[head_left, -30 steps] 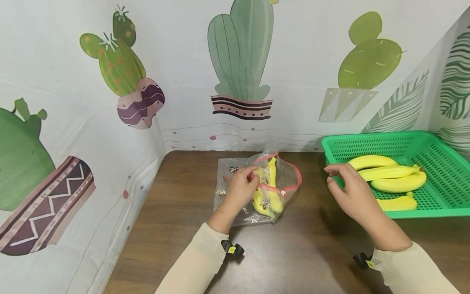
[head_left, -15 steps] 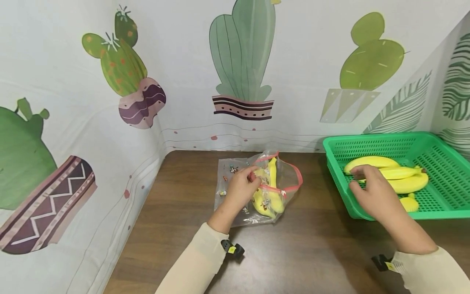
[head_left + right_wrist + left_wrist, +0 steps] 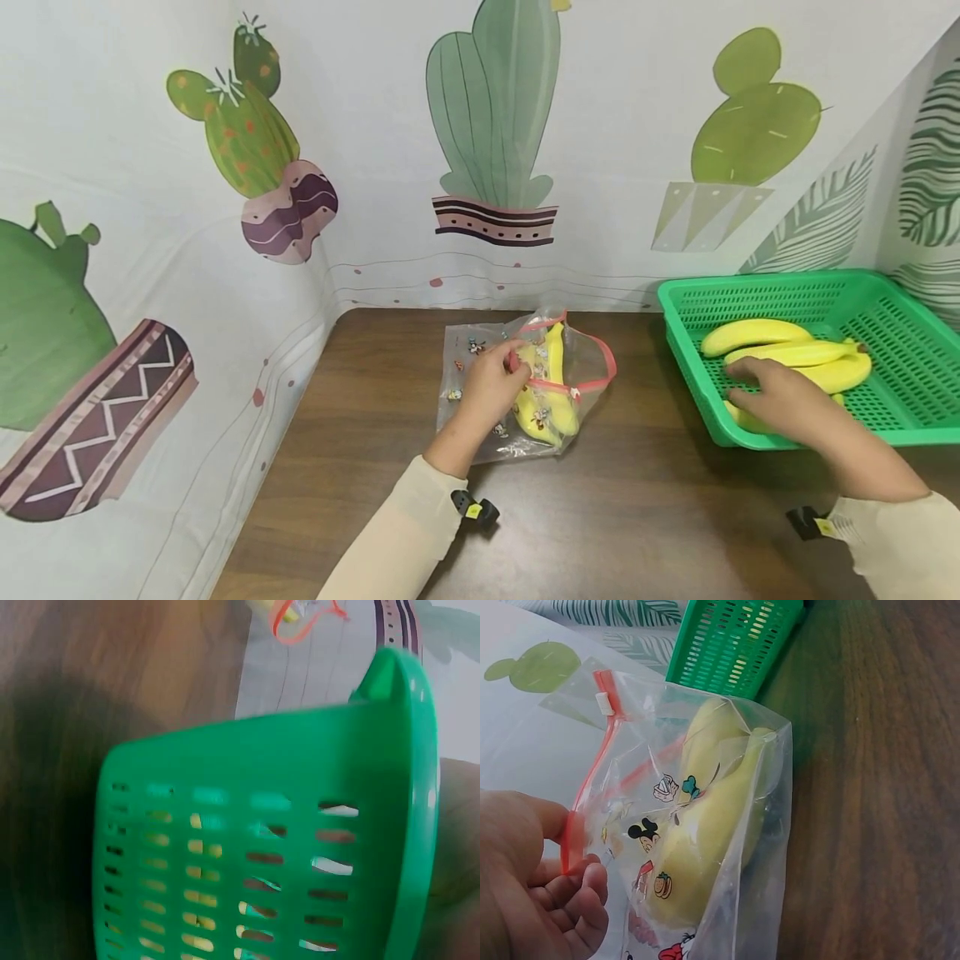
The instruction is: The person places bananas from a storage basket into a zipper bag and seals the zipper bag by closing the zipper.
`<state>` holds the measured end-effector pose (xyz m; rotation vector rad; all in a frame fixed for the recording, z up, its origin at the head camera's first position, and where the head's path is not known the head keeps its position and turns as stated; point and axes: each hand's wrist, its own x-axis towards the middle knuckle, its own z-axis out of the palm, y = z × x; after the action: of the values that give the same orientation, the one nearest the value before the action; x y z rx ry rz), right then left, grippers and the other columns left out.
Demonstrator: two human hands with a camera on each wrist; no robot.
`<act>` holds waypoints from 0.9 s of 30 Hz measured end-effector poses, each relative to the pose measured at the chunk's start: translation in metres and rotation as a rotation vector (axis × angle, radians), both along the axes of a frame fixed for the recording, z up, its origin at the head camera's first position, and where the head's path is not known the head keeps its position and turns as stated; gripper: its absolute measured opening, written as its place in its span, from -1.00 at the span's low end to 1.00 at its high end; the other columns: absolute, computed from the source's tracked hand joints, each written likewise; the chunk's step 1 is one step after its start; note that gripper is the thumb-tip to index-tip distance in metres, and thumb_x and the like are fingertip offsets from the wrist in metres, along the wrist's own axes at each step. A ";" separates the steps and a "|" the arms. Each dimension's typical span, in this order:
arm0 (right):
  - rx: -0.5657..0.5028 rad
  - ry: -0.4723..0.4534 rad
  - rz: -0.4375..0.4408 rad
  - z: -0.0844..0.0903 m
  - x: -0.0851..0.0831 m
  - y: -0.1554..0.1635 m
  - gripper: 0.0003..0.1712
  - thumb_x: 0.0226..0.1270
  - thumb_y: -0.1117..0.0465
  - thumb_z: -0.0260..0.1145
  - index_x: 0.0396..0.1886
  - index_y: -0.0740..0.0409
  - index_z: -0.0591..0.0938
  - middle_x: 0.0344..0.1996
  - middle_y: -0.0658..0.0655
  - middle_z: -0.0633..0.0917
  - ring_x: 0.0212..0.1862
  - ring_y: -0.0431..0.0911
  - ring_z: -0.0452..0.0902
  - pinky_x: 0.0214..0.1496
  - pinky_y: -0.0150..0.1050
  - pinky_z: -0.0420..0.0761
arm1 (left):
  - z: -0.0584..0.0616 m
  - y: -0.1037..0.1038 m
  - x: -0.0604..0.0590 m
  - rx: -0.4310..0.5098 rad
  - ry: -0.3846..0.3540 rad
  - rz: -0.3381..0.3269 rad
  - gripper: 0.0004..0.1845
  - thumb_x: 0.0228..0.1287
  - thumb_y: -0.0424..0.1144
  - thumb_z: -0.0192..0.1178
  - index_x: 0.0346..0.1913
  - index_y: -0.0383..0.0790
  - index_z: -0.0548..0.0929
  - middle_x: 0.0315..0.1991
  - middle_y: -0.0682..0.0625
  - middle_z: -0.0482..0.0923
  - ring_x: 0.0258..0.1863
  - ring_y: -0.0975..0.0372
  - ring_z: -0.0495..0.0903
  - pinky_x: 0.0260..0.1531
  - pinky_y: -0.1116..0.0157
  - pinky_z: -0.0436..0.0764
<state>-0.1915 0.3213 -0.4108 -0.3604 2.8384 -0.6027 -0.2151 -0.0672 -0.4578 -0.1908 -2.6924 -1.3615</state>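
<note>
My left hand (image 3: 491, 379) pinches the red zip edge of a clear plastic zip bag (image 3: 765, 825) with printed cartoon figures. The bag lies on the table with its mouth held apart, and yellow bananas (image 3: 712, 817) show inside it. My right hand (image 3: 787, 404) is inside the green basket (image 3: 678, 367), low over the nearest banana (image 3: 746, 418), which it partly covers. A gap shows between its thumb and forefinger, and the other fingers are hidden. Behind it lie several more bananas (image 3: 757, 335). In the right wrist view the basket's wall (image 3: 255, 772) hides most of the hand.
The brown wooden table (image 3: 600, 500) carries the bag in the middle and the basket at the right. A white cloth (image 3: 375, 167) with printed cacti hangs behind. The basket's raised rim (image 3: 420, 787) stands between the bag and the bananas in it.
My right hand has moved right from beside the basket's left rim, then down among the bananas inside. My left hand and the bag have stayed in place.
</note>
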 end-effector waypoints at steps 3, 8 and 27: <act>0.025 -0.064 0.027 0.000 -0.002 0.006 -0.43 0.50 0.11 0.21 0.27 0.50 0.46 0.10 0.56 0.60 0.13 0.47 0.52 -0.01 0.24 0.59 | 0.000 0.000 0.000 -0.004 0.000 0.003 -0.56 0.27 -0.25 0.20 0.22 -0.21 0.64 -0.41 0.08 0.48 -0.60 0.37 0.35 -0.57 0.42 0.41; 0.021 -0.193 0.090 -0.001 -0.007 0.018 -0.40 0.40 0.13 0.29 0.25 0.51 0.48 0.02 0.50 0.65 0.05 0.36 0.60 -0.11 0.06 0.65 | 0.000 0.000 0.000 0.005 -0.005 0.001 -0.54 0.27 -0.26 0.19 0.24 -0.23 0.62 -0.40 0.07 0.48 -0.61 0.37 0.33 -0.59 0.43 0.39; 0.086 -0.279 0.163 -0.009 -0.021 0.032 -0.52 0.18 0.23 0.40 0.07 0.41 0.61 -0.24 0.10 0.60 -0.22 -0.06 0.39 -0.22 -0.21 0.41 | -0.002 0.001 -0.001 0.008 0.006 -0.007 -0.56 0.28 -0.25 0.19 0.22 -0.23 0.63 -0.40 0.07 0.48 -0.61 0.38 0.33 -0.58 0.44 0.39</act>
<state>-0.2125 0.3538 -0.4199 -0.4486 2.5296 -0.4575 -0.2158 -0.0664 -0.4599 -0.2035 -2.6832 -1.3713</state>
